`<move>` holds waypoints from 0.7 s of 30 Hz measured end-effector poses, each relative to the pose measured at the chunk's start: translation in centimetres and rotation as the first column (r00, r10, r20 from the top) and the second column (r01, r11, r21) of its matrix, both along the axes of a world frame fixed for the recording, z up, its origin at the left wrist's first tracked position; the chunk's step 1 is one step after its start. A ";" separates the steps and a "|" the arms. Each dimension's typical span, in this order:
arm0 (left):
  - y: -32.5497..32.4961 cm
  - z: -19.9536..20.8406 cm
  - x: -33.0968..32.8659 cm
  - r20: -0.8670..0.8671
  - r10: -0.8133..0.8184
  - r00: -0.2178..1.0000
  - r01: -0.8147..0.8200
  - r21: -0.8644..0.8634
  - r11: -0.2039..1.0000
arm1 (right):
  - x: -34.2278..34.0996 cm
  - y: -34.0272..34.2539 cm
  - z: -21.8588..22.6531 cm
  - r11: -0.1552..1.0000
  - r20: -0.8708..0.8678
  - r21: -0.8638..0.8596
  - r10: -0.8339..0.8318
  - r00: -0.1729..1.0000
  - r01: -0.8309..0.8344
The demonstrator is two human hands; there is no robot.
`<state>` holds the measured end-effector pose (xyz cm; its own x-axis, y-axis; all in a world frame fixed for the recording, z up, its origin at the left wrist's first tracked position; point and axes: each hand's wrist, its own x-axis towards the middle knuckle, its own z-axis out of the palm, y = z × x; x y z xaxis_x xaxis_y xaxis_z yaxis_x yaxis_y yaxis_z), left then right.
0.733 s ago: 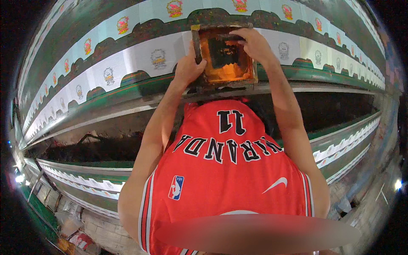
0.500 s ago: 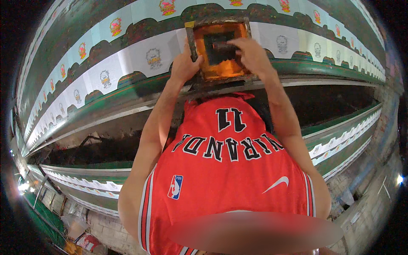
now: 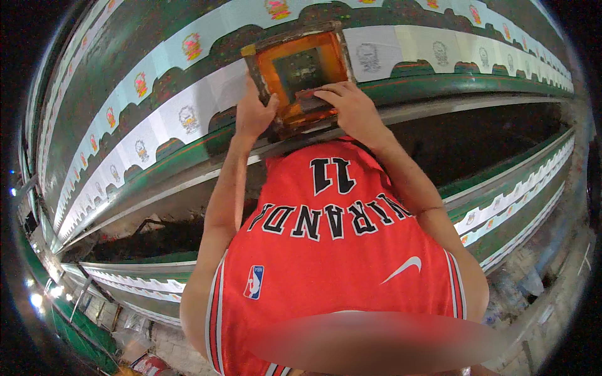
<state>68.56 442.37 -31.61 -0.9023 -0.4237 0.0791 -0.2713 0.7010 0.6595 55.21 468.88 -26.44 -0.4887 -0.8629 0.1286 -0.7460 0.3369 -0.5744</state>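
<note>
A screen-printing frame lies tilted over a row of white fabric pieces on a long green printing table. Its mesh is orange around a dark middle area. My left hand is closed on the frame's left side, the thumb resting on its near left part. Inside the frame, my right hand grips a small dark squeegee, which lies across the near end of the mesh. The fingers hide part of the squeegee.
The green table curves away to both sides, its near rail just before me. A farther row of pale pieces bears coloured prints; the nearer row has dark line prints. Behind me runs another table with white pieces.
My right hand has drawn the squeegee from the far part of the mesh toward me. The view has turned, so the frame sits farther left and more tilted. My left hand keeps its hold.
</note>
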 end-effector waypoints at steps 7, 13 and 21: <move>9.4 -1.0 -8.4 0.096 0.001 0.995 -0.003 0.021 1.000 | -7.2 9.4 -0.8 0.997 -0.062 -0.011 -0.077 0.995 0.076; 11.1 -0.9 -10.8 0.200 0.042 0.979 -0.080 0.187 0.979 | -9.9 11.0 -1.1 0.999 -0.103 0.021 -0.048 0.994 0.051; 11.1 -1.3 -10.6 0.090 0.038 0.995 -0.048 0.112 0.992 | -9.4 9.2 -0.4 0.996 -0.048 0.086 0.014 0.999 -0.009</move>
<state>57.96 453.51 -32.87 -0.8842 -0.4643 -0.0507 -0.3602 0.6086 0.7070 45.83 478.06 -26.82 -0.4736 -0.8773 0.0775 -0.7765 0.3745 -0.5067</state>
